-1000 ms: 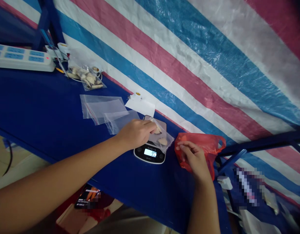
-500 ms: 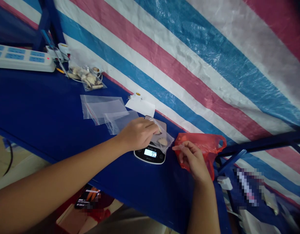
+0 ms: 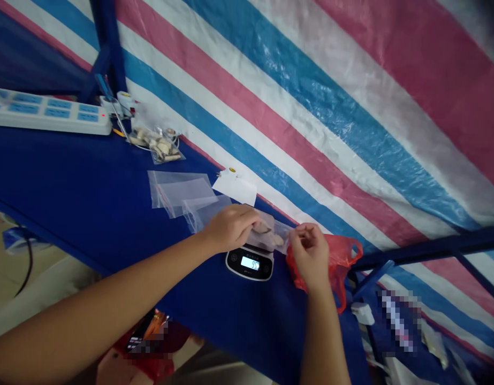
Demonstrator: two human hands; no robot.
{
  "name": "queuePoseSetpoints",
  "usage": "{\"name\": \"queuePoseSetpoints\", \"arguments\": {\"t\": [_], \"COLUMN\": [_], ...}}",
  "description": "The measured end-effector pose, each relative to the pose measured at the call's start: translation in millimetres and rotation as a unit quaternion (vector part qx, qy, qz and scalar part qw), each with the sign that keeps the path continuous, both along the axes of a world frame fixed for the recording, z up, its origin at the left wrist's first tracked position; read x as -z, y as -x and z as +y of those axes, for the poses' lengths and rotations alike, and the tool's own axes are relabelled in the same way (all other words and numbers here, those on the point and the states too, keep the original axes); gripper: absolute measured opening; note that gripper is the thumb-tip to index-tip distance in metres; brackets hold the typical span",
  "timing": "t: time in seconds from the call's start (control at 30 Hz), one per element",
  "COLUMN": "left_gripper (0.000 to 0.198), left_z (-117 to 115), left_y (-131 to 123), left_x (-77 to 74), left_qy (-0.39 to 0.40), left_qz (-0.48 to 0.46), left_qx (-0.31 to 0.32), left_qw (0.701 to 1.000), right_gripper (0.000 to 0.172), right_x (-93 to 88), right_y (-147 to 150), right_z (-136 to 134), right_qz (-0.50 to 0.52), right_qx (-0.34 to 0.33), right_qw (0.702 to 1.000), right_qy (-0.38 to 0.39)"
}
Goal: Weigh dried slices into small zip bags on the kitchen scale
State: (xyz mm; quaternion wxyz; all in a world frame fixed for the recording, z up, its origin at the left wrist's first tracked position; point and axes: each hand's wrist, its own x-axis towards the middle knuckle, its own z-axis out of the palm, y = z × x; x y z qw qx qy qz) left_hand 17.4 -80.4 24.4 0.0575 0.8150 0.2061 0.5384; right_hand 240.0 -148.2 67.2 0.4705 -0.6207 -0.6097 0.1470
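A small digital scale [image 3: 250, 264] sits on the blue table, its lit display reading what looks like 95. Over its plate lies a clear plastic bag [image 3: 266, 230] with pale, sliced-looking pieces [image 3: 276, 239] inside. My left hand [image 3: 233, 227] pinches the bag's left end, fingers closed. At the bag's right end my right hand [image 3: 311, 248] is closed too, thumb and fingers together on its edge. Just behind and beside my right hand rests a red plastic carrier bag [image 3: 338, 256], partly covered by it.
Flat clear zip bags [image 3: 182, 192] and a white paper [image 3: 236, 188] lie left of the scale. Farther left are a filled clear bag [image 3: 160, 145] and a power strip [image 3: 58, 115]. A striped tarp [image 3: 271, 101] rises behind. A phone [image 3: 144, 331] is below the table edge.
My right hand has moved left from beside the red bag and closed on the clear bag's right end. The clear bag now stretches between both hands. The view has shifted slightly.
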Motion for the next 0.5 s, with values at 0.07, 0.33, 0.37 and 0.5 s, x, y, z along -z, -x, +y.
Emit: {"name": "queuePoseSetpoints", "arguments": {"t": [0.07,0.33,0.37,0.5], "left_gripper": [0.024,0.016,0.02,0.035], "left_z": [4,17,18,19], "left_y": [4,11,13,27], "left_x": [-0.2,-4.9,-6.3,-14.4], "left_qy": [0.042,0.369,0.4,0.474], "left_qz": [-0.048,-0.25,-0.254,-0.163], "left_qx": [-0.005,0.076,0.123,0.305], "left_qw": [0.998,0.892,0.872,0.81], "right_gripper": [0.016,0.022,0.024,0.024], "right_x": [-30.9,-106.4,-108.4,-112.1], "right_y": [6,62,68,81], "right_z": [6,6,5,4], "right_qz": [-0.074,-0.288,-0.296,-0.321], "right_qx": [-0.029,-0.146,-0.16,-0.167], "right_qw": [0.997,0.946,0.942,0.932], "right_qy": [-0.009,0.001,0.01,0.016]}}
